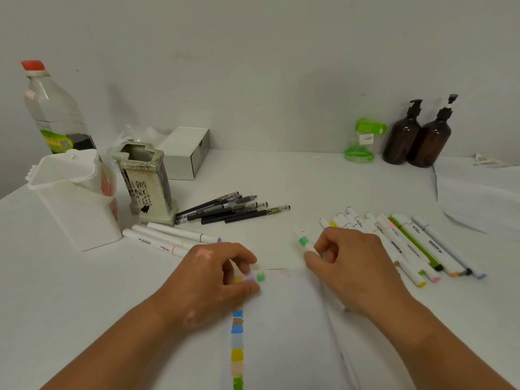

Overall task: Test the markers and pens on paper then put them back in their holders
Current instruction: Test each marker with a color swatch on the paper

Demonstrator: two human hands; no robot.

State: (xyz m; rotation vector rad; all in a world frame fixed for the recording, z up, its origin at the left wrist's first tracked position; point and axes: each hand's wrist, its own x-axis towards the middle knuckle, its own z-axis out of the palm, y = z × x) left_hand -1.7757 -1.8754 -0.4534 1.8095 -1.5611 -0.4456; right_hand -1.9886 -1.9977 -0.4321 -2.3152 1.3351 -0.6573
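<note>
Held in the right hand (357, 266), just beyond the far edge of the paper (284, 327), is a white marker with a green band (304, 241). The fingers are curled round its barrel, and its free end is pointed away from the sheet. Over the paper's far left corner, a small white cap (256, 266) appears to be pinched between thumb and forefinger of the left hand (213, 277). The piece is blurred, so its identity is only judged.

A column of colour swatches (237, 333) is laid down along the paper's left side, and a green swatch (260, 277) is seen at its top, just beside the left fingertips. The green marker is therefore judged to be tested already, with recapping as the step in hand.

Much is left. A row of markers (408, 246) is spread to the right of the paper, and three white markers (168, 237) are laid beyond its far left corner. A heap of black pens (233, 211) is piled beyond its far edge. No dark pen lines can be made out on the sheet, so the pens are judged untested. Farther off to the left, a white plastic holder (76, 209) and a ceramic holder (146, 187) are stood. No pen or marker is seen rising from either, so the return is judged not yet begun.
</note>
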